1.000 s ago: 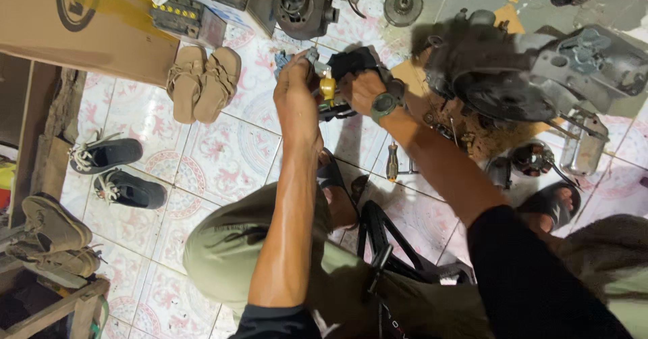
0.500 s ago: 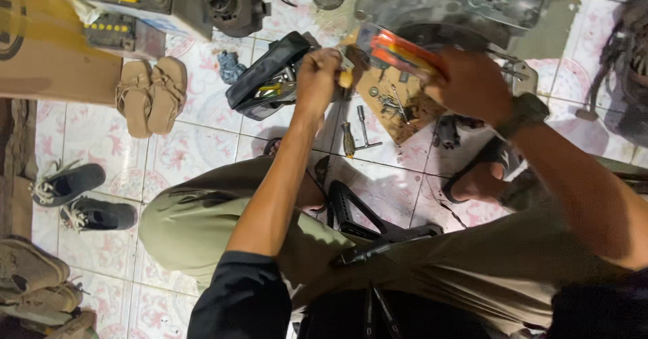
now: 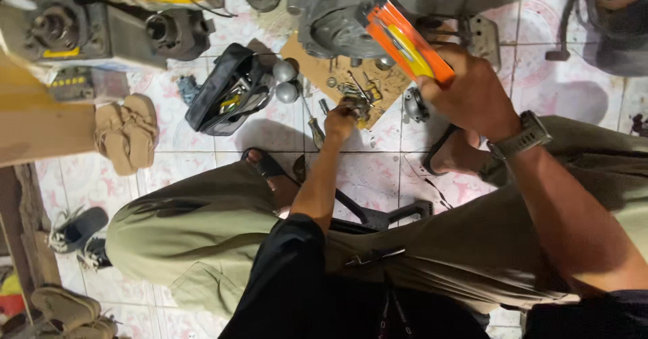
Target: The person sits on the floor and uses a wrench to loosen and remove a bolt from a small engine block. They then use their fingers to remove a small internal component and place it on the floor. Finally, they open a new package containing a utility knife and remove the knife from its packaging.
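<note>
I sit on a low stool and look down between my knees at a tiled floor. My right hand point(image 3: 472, 96), with a watch on its wrist, grips an orange and yellow flat pack point(image 3: 405, 38) raised above the floor. My left hand point(image 3: 339, 119) reaches down to the brown cardboard sheet point(image 3: 307, 55) and is closed around a small metal part point(image 3: 358, 102) among several loose bolts and bits. A grey engine casing point(image 3: 337, 15) lies just beyond the cardboard.
An open black tool pouch point(image 3: 226, 89) lies left of the cardboard, with two round metal knobs point(image 3: 285, 81) beside it. A screwdriver point(image 3: 314, 126) rests near my left hand. Tan sandals point(image 3: 125, 133), shoes point(image 3: 77, 227) and engine parts point(image 3: 169, 32) lie at the left.
My left hand has dropped from the orange pack down to the parts on the cardboard. My right hand now holds the pack alone, and the view has shifted right.
</note>
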